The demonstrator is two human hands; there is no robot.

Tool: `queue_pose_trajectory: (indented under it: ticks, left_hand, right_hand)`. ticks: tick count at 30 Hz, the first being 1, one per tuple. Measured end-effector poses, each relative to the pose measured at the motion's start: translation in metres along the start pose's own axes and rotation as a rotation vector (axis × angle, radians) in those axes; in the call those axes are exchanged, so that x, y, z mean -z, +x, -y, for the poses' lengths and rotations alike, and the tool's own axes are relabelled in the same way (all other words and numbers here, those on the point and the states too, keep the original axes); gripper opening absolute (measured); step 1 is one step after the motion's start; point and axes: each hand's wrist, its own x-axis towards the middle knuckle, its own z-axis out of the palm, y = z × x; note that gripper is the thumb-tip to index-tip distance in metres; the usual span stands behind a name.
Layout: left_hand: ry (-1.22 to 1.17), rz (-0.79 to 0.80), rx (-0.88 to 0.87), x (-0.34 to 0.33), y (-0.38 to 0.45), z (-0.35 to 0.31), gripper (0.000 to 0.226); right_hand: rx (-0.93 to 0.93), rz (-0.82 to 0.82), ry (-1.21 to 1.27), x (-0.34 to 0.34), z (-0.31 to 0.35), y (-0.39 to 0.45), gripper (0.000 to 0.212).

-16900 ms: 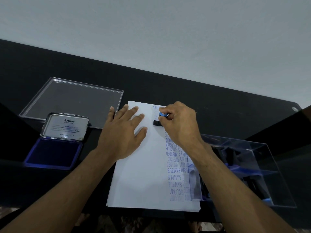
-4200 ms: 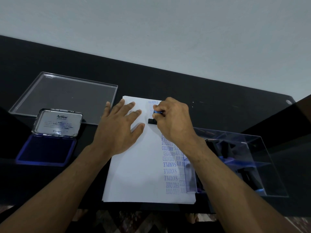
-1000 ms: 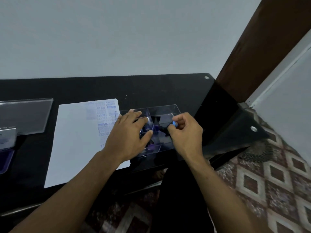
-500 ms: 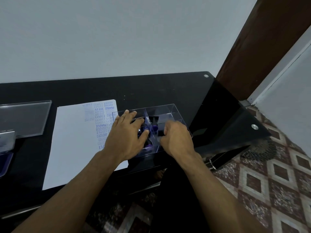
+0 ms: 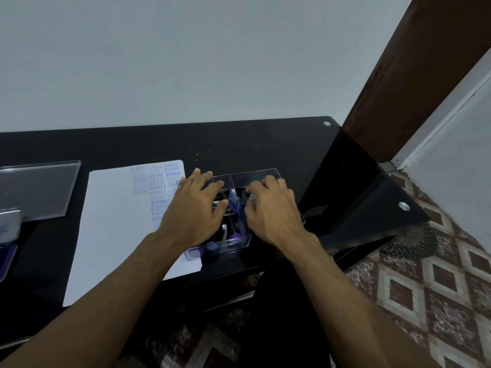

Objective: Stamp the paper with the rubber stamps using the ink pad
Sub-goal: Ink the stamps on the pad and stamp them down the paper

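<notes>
- The paper [image 5: 114, 224] is a white sheet lying flat on the black glass table [image 5: 265, 144], with blue stamped words such as SAMPLE, AIR MAIL and FRAGILE crowded along its right side.
- The clear plastic box [image 5: 265, 175] stands just right of the paper, its near left corner over the sheet's edge; a divider splits it into compartments.
- The rubber stamps [image 5: 233, 229] lie inside the box, dark bodies with blue and purple ends, partly hidden by the hands.
- The left hand [image 5: 195, 211] lies over the left part of the box, fingers spread and fairly straight, fingertips at the far rim, holding nothing visible.
- The right hand [image 5: 271, 208] reaches into the right part of the box, fingers curled downward; whether it grips a stamp cannot be told.
- The ink pad [image 5: 8, 243] sits open at the far left edge, well apart from both hands, beside a clear lid [image 5: 37, 187].
</notes>
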Motion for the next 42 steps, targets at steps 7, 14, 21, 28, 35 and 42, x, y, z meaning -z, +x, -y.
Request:
queue_pose_trajectory:
  ticks: [7, 14, 21, 28, 35, 42]
  left_hand:
    - [0.038, -0.003, -0.009, -0.004, 0.004, 0.002, 0.055]
    - [0.058, -0.015, -0.01, -0.006, 0.003, 0.004, 0.054]
    - [0.069, -0.021, -0.016, -0.008, 0.003, 0.005, 0.054]
    - [0.075, -0.028, -0.014, -0.009, 0.003, 0.005, 0.055]
    - [0.075, -0.027, -0.009, -0.008, 0.004, 0.005, 0.056]
    - [0.066, -0.027, 0.003, -0.007, 0.003, 0.004, 0.058]
  right_hand:
    - [0.036, 0.266, 0.096, -0.009, -0.003, 0.016, 0.04]
    - [-0.046, 0.257, 0.169, -0.007, -0.001, 0.023, 0.033]
    - [-0.112, 0.203, 0.151, -0.008, 0.001, 0.03, 0.036]
    - [-0.08, 0.424, 0.11, 0.001, 0.0, 0.037, 0.037]
    - [-0.122, 0.23, 0.207, -0.004, 0.0, 0.034, 0.02]
    - [-0.095, -0.018, 0.206, -0.016, -0.007, 0.028, 0.012]
